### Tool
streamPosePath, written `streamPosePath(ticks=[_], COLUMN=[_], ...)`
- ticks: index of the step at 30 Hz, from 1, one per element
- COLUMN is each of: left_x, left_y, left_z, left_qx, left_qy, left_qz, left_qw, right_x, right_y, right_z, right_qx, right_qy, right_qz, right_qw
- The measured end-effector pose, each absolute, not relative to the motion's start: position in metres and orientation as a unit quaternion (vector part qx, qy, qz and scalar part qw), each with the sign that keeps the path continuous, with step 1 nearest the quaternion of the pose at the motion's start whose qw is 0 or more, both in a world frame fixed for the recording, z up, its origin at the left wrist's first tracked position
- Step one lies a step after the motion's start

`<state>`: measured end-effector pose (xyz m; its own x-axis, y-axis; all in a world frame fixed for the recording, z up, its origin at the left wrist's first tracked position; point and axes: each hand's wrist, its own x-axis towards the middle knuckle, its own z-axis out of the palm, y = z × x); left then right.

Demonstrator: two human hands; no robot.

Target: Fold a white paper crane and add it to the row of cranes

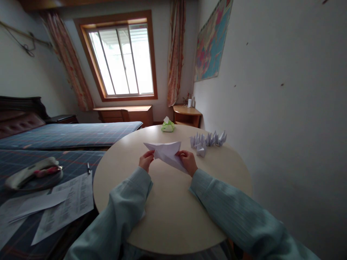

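Note:
A partly folded sheet of white paper point(168, 151) is held up over the round table, with creased flaps and pointed corners. My left hand point(146, 160) pinches its left side between thumb and fingers. On the right side, my right hand point(187, 161) grips the paper's edge, fingers closed. Beyond my right hand stand several white folded paper figures point(208, 138) in a cluster, with pointed tips upward. One more folded paper piece point(201, 150) sits just in front of that cluster.
The round cream table point(173, 216) fills the middle. A green tissue pack point(167, 125) rests at its far edge. To the left, a bed point(81, 159) carries printed sheets point(70, 202), a pen point(88, 168) and a pale bag point(29, 173). A white wall point(284, 144) rises on the right.

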<state>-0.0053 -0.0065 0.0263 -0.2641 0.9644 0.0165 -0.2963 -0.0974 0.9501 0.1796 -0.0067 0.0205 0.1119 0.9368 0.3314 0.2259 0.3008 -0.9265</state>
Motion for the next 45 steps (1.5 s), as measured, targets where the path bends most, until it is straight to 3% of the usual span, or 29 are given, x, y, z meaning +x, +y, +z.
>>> streamPosePath(ticks=[8, 18, 24, 30, 35, 41, 45], left_x=[-0.004, 0.007, -0.004, -0.025, -0.037, -0.026, -0.007], left_y=[-0.007, -0.017, -0.011, -0.003, -0.003, -0.009, -0.014], left_z=[0.031, 0.036, 0.028, 0.017, 0.012, 0.011, 0.001], left_qx=[0.373, 0.491, 0.476, 0.497, 0.543, 0.695, 0.826], left_qy=[0.470, 0.524, 0.524, 0.613, 0.668, 0.656, 0.513], left_qz=[0.635, 0.563, 0.563, 0.512, 0.433, 0.295, 0.226], left_qw=[0.487, 0.408, 0.428, 0.340, 0.265, 0.012, 0.064], right_x=[0.175, 0.175, 0.182, 0.195, 0.201, 0.196, 0.189], right_y=[-0.018, -0.016, -0.009, 0.009, 0.022, 0.007, -0.006], right_z=[0.030, 0.027, 0.025, 0.012, 0.001, 0.004, 0.011], right_qx=[-0.483, -0.546, -0.548, -0.564, -0.622, -0.673, -0.604], right_qy=[-0.626, -0.656, -0.623, -0.610, -0.612, -0.683, -0.746], right_qz=[0.295, 0.142, 0.221, 0.230, 0.217, 0.035, -0.112], right_qw=[0.536, 0.501, 0.513, 0.508, 0.438, 0.282, 0.257])
